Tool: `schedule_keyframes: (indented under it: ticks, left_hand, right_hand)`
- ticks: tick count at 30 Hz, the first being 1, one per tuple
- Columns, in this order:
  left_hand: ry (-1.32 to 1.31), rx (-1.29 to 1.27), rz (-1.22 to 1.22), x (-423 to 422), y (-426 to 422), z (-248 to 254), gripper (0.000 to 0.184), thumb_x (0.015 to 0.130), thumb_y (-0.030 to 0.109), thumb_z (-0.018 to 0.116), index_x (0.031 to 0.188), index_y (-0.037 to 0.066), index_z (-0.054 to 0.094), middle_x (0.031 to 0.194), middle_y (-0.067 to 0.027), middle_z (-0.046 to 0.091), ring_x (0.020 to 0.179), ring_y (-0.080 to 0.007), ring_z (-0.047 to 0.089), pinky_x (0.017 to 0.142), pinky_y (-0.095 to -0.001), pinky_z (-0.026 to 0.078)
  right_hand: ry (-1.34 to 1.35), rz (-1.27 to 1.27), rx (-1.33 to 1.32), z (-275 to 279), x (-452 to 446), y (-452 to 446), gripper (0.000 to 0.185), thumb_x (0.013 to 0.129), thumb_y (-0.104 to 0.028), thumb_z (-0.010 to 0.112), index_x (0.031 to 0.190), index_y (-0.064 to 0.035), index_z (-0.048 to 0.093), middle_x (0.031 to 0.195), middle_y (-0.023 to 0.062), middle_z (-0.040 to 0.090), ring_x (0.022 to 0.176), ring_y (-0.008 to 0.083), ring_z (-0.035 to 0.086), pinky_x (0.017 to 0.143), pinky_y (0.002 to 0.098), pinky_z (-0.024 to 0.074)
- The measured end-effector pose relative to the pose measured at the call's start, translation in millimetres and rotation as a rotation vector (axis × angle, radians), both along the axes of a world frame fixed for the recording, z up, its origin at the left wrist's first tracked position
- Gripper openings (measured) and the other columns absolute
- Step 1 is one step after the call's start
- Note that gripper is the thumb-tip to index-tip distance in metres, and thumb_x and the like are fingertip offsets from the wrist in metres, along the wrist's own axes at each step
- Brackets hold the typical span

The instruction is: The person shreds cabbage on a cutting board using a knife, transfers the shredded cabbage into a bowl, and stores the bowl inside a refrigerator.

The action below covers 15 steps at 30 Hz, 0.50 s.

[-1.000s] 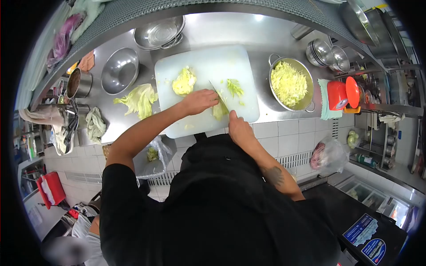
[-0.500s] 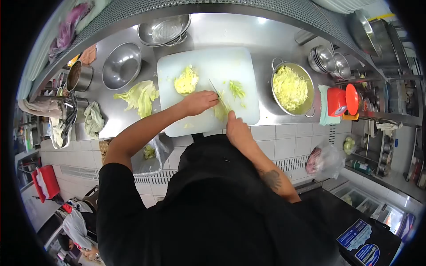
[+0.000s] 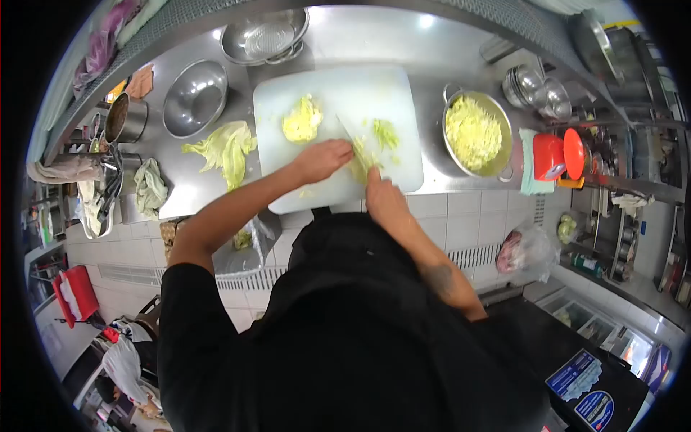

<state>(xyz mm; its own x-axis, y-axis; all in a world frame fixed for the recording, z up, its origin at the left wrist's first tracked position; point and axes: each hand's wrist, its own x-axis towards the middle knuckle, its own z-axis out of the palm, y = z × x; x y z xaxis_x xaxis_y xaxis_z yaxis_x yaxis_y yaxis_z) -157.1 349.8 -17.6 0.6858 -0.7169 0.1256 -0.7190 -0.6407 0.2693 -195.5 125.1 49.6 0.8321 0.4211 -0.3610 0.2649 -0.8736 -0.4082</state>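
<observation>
- Left hand (image 3: 331,157): fingers curled, fingertips at the cabbage piece (image 3: 359,171), beside the blade; whether they pinch it cannot be told.
- Right hand (image 3: 386,196): closed on the handle end of the knife (image 3: 345,127). The two hands are apart, near each other.
- Cabbage piece: under the blade, near the front edge of the cutting board (image 3: 338,83).
- Cutting board: also carries a cabbage chunk (image 3: 302,121) at left and cut strips (image 3: 385,134) right of the blade.
- Two-handled pan (image 3: 505,153): on the tabletop (image 3: 432,50), right of the board; holds a heap of shredded cabbage (image 3: 473,134).
- Saucepan (image 3: 134,121): at far left; holds brown contents.
- Bin (image 3: 265,248): below the tabletop edge; holds green scraps (image 3: 242,239).
</observation>
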Motion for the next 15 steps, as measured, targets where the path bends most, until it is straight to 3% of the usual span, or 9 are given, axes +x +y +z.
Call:
schedule_keyframes:
  ticks: [5,11,12,15]
  left_hand:
    - [-0.045,-0.027,0.069,-3.6,-6.0,0.4,0.036,0.082,0.006,0.057,0.116,-0.004,0.064,0.115,-0.0112,0.061,0.11,-0.0264,0.057,0.097,-0.0354,0.047]
    - [0.014,0.017,0.066,-14.5,-9.2,5.0,0.036,0.08,0.006,0.058,0.114,-0.004,0.065,0.112,-0.0107,0.061,0.108,-0.0253,0.058,0.095,-0.0349,0.048]
    - [-0.039,-0.01,0.094,-16.1,-9.9,-0.3,0.035,0.079,0.006,0.059,0.113,-0.004,0.065,0.11,-0.0106,0.061,0.107,-0.0252,0.058,0.093,-0.0353,0.048]
    - [-0.092,-0.027,0.108,-13.8,-8.7,0.7,0.035,0.079,0.007,0.059,0.111,-0.003,0.065,0.107,-0.0103,0.062,0.104,-0.0252,0.059,0.091,-0.0359,0.048]
  right_hand:
    - [-0.015,-0.011,0.044,-29.7,1.6,1.4,0.016,0.094,-0.004,0.048,0.108,-0.0011,0.04,0.086,0.0327,0.063,0.079,0.0512,0.067,0.071,0.058,0.0551]
    - [-0.002,0.011,0.011,-21.9,-12.8,-11.0,0.016,0.093,-0.004,0.049,0.107,-0.0005,0.04,0.083,0.0305,0.062,0.077,0.051,0.066,0.068,0.0555,0.0564]
    - [-0.012,-0.022,0.097,-32.5,-11.2,-8.5,0.017,0.095,-0.008,0.049,0.107,0.0,0.04,0.083,0.0341,0.062,0.075,0.0553,0.063,0.07,0.0636,0.0509]
    - [-0.039,0.004,0.077,-28.4,0.7,2.0,0.018,0.095,-0.008,0.049,0.108,0.0002,0.04,0.084,0.0342,0.062,0.076,0.055,0.063,0.069,0.0631,0.0513]
